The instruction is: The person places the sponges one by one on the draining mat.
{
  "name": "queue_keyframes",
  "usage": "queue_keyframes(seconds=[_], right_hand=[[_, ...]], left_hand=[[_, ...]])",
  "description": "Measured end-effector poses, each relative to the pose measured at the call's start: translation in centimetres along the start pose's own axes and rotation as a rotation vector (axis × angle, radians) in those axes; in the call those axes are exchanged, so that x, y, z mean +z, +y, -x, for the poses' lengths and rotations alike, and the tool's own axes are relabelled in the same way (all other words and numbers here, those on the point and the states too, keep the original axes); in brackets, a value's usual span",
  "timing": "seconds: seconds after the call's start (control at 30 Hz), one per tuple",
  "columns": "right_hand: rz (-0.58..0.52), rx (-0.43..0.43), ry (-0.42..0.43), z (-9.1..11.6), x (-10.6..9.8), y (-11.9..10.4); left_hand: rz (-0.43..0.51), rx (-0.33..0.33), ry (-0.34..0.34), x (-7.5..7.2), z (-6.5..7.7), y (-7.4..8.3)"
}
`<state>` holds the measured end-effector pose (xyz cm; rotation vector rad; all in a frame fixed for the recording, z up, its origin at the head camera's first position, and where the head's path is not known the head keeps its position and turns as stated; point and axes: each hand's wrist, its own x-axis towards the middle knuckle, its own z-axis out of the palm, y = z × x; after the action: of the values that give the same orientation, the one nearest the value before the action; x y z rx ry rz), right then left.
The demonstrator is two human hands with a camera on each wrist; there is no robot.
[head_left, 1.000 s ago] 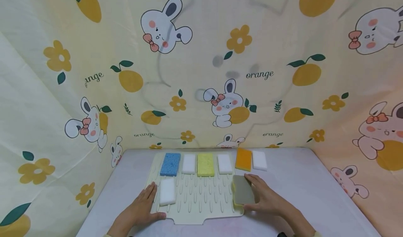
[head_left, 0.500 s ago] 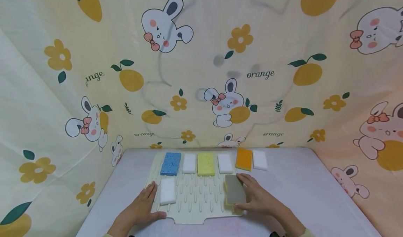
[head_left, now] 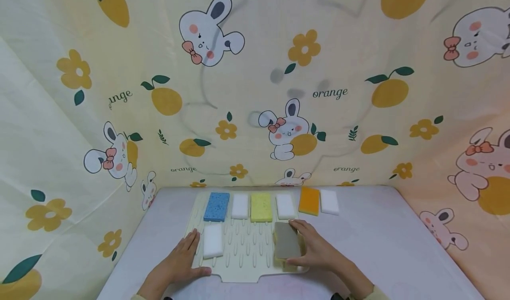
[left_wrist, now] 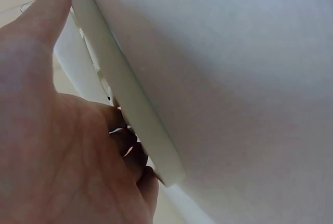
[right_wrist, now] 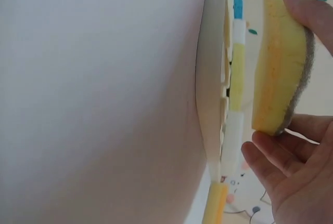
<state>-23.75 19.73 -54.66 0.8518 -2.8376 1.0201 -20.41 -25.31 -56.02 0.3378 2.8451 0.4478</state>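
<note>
A yellow sponge with a grey-brown scouring top is held above the right part of a cream ridged drainer board. My right hand grips it by its ends, thumb at the near end and fingers at the far one. In the right wrist view a gap shows between the sponge and the board. My left hand rests at the board's left front corner, fingers extended along the side and thumb at the front edge. Beside those fingers lies a white sponge.
Along the board's back row lie a blue sponge, a white sponge, a yellow-green sponge and another white sponge. Off the board, on the white table, are an orange sponge and a white one. A patterned curtain surrounds the table.
My right hand has carried the grey-topped sponge leftward from the board's right edge to further over the board. The left hand stays where it was.
</note>
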Motion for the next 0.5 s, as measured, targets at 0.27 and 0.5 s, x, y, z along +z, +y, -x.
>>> queue_keyframes(seconds=[0.27,0.5], right_hand=[[-0.008,-0.001,-0.012,-0.6,1.0,-0.7],[0.002,-0.028,-0.006,-1.4,2.1,-2.2]], left_hand=[[0.01,-0.003,0.006,-0.2,0.1,0.2],[0.009,-0.008,0.0,-0.3,0.2,0.4]])
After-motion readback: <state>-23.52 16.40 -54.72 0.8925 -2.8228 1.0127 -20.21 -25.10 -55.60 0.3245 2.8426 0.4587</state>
